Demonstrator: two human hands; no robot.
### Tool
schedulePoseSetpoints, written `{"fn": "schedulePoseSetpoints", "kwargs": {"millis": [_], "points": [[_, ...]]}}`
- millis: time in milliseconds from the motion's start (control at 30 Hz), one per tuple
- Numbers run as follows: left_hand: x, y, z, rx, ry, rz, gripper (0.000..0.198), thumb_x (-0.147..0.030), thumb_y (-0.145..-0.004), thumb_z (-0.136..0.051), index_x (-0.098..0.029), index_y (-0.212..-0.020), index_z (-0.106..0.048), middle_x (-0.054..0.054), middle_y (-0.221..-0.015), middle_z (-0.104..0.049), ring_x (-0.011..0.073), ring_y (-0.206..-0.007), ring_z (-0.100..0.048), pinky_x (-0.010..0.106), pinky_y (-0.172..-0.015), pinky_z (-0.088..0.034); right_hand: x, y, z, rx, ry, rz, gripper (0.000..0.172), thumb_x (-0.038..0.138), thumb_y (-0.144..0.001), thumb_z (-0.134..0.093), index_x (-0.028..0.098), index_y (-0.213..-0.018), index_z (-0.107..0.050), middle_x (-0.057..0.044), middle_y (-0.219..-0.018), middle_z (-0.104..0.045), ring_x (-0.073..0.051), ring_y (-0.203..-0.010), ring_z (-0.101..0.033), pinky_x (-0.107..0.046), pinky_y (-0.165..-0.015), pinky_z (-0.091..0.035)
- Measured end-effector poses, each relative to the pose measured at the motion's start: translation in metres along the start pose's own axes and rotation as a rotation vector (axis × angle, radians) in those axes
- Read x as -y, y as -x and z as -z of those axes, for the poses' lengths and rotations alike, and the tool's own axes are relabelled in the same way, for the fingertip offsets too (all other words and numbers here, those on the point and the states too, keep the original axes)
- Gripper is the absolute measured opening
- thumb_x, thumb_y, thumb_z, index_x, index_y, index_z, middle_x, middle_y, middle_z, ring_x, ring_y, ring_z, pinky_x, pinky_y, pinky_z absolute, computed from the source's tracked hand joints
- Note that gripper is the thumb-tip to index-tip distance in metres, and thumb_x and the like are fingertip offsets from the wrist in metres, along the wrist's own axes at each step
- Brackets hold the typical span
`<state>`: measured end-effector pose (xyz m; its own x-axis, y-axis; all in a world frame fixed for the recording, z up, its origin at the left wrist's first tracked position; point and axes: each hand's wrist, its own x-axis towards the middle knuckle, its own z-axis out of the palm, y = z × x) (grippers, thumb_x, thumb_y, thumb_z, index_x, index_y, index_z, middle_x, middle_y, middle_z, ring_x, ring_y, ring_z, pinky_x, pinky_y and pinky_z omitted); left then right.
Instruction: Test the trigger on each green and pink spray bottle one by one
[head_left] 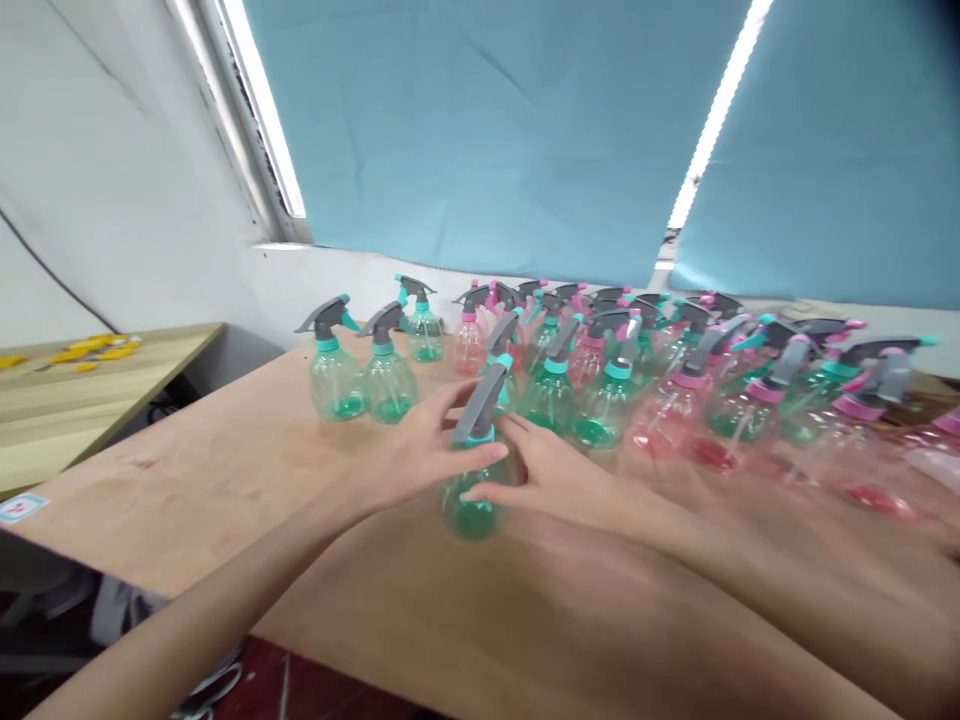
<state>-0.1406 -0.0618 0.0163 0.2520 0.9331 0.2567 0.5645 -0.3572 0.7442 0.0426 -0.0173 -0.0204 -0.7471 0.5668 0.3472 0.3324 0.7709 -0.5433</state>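
Observation:
A green spray bottle (474,510) with a grey trigger head and a turquoise collar stands upright before me, slightly blurred. My left hand (435,440) wraps around its upper part, the thumb lying across the front just below the collar. From the other side my right hand (544,465) grips the bottle's body, its thumb lower on the front. The fingers of both hands are partly hidden behind the bottle. Close behind it, another green spray bottle (508,345) is mostly covered.
Green bottles (337,385) stand at the left of the wooden table (247,460). Many pink bottles (667,415) and green ones crowd its back and right. A side table (150,375) at the left carries yellow pieces (94,345). Blue blinds (480,140) hang behind.

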Motion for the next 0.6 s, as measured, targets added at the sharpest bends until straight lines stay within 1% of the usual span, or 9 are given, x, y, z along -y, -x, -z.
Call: {"fn": "schedulePoseSetpoints", "kwargs": {"millis": [67,100,200,267,333,400,467,533,600], "points": [[-0.012,-0.008,-0.02,-0.01,0.03,-0.028,0.061,-0.043,-0.079,-0.068,-0.021,-0.131,-0.045,0.009,-0.122,-0.062,0.0255,-0.106,-0.062,0.04,-0.089,-0.052,0.001,0.02,0.01,0.011,0.059,-0.019,0.044,0.053,-0.08,-0.065,0.019,-0.106,-0.058,-0.01,-0.108,-0.06,-0.027,-0.096,-0.061,-0.043,-0.081,-0.051],[-0.018,-0.012,-0.03,-0.013,0.046,-0.04,0.058,-0.041,-0.08,-0.067,-0.02,-0.129,-0.047,0.009,-0.118,-0.062,0.0249,-0.102,-0.063,0.04,-0.087,-0.053,0.001,0.03,0.015,0.015,0.088,-0.028,0.043,0.054,-0.08,-0.065,0.019,-0.104,-0.059,-0.01,-0.106,-0.06,-0.026,-0.093,-0.061,-0.042,-0.078,-0.051],[-0.035,-0.023,-0.061,0.016,0.108,-0.091,0.044,-0.038,-0.083,-0.064,-0.02,-0.121,-0.051,0.007,-0.111,-0.065,0.0237,-0.098,-0.064,0.04,-0.086,-0.052,-0.001,0.06,0.033,0.014,0.149,-0.084,0.042,0.053,-0.081,-0.064,0.02,-0.106,-0.059,-0.009,-0.101,-0.061,-0.026,-0.087,-0.062,-0.04,-0.07,-0.051],[-0.045,-0.029,-0.082,0.027,0.124,-0.111,0.033,-0.034,-0.086,-0.06,-0.019,-0.114,-0.054,0.005,-0.103,-0.065,0.0223,-0.093,-0.064,0.038,-0.083,-0.052,-0.004,0.078,0.044,0.011,0.159,-0.13,0.042,0.052,-0.081,-0.064,0.02,-0.106,-0.059,-0.009,-0.099,-0.061,-0.024,-0.08,-0.062,-0.038,-0.065,-0.051],[-0.053,-0.035,-0.102,0.007,0.121,-0.141,0.025,-0.028,-0.086,-0.056,-0.019,-0.11,-0.054,0.004,-0.096,-0.064,0.0198,-0.087,-0.063,0.036,-0.079,-0.052,-0.008,0.096,0.054,0.011,0.143,-0.162,0.043,0.054,-0.081,-0.063,0.019,-0.105,-0.058,-0.009,-0.101,-0.062,-0.021,-0.072,-0.062,-0.036,-0.061,-0.05],[-0.059,-0.042,-0.119,-0.022,0.13,-0.183,0.023,-0.021,-0.085,-0.052,-0.019,-0.107,-0.053,0.002,-0.092,-0.062,0.0174,-0.081,-0.061,0.033,-0.075,-0.051,-0.015,0.112,0.064,0.027,0.133,-0.188,0.047,0.058,-0.082,-0.06,0.019,-0.106,-0.057,-0.009,-0.104,-0.062,-0.019,-0.068,-0.061,-0.035,-0.061,-0.051],[-0.062,-0.049,-0.131,-0.025,0.162,-0.2,0.019,-0.019,-0.083,-0.05,-0.02,-0.101,-0.053,0.001,-0.089,-0.06,0.0173,-0.082,-0.06,0.032,-0.076,-0.05,-0.026,0.127,0.072,0.042,0.157,-0.204,0.051,0.06,-0.083,-0.057,0.019,-0.113,-0.056,-0.009,-0.108,-0.063,-0.022,-0.075,-0.064,-0.037,-0.066,-0.052],[-0.064,-0.055,-0.137,-0.021,0.168,-0.206,0.014,-0.02,-0.082,-0.049,-0.02,-0.095,-0.054,0.001,-0.086,-0.059,0.0186,-0.086,-0.059,0.033,-0.079,-0.049,-0.042,0.141,0.078,0.038,0.21,-0.2,0.053,0.059,-0.085,-0.055,0.02,-0.121,-0.054,-0.011,-0.113,-0.064,-0.027,-0.092,-0.064,-0.04,-0.075,-0.053],[-0.064,-0.061,-0.138,-0.026,0.145,-0.207,0.017,-0.02,-0.081,-0.048,-0.02,-0.096,-0.055,0.001,-0.088,-0.06,0.019,-0.089,-0.058,0.033,-0.082,-0.047,-0.063,0.154,0.081,0.032,0.245,-0.235,0.044,0.056,-0.088,-0.054,0.02,-0.114,-0.06,-0.011,-0.115,-0.064,-0.028,-0.099,-0.063,-0.043,-0.081,-0.053]]}}
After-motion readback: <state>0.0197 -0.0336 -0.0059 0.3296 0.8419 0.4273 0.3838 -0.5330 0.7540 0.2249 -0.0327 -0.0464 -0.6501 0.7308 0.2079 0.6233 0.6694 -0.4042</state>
